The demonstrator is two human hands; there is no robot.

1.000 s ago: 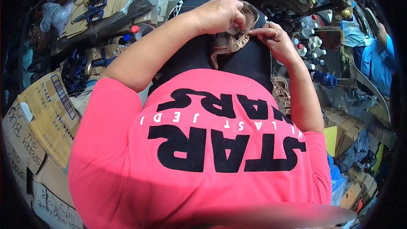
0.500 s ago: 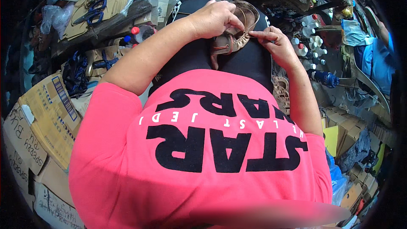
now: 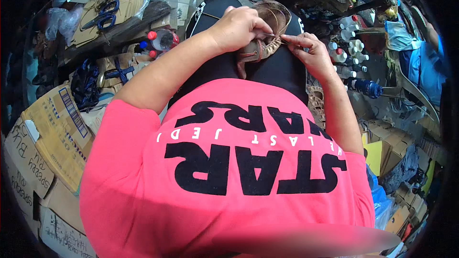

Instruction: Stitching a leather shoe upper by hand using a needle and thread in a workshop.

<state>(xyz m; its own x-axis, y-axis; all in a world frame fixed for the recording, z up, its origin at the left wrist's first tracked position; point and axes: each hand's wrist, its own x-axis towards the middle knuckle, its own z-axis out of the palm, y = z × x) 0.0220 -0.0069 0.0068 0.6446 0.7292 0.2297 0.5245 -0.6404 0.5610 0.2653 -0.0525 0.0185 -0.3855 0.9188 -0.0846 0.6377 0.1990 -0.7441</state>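
Note:
A brown leather sandal [image 3: 270,24] rests on my lap, over black trousers, sole edge toward me. My left hand [image 3: 239,28] wraps over the sandal's near end and holds it down. My right hand [image 3: 306,50] sits just right of it, thumb and forefinger pinched on a thin needle [image 3: 275,36] that meets the sandal's stitched edge. Both forearms reach forward over my pink printed shirt [image 3: 229,162].
Blue-handled scissors [image 3: 103,18] lie on cardboard at the upper left, with a red-capped bottle [image 3: 160,40] below them. Cardboard boxes [image 3: 48,134] stack at the left. Small white bottles [image 3: 346,43] and a blue bottle [image 3: 366,87] stand at the right. A person in blue [image 3: 425,62] sits far right.
My right hand has shifted slightly left and down toward the sandal's edge, bringing the needle in. My left hand keeps its hold on the sandal.

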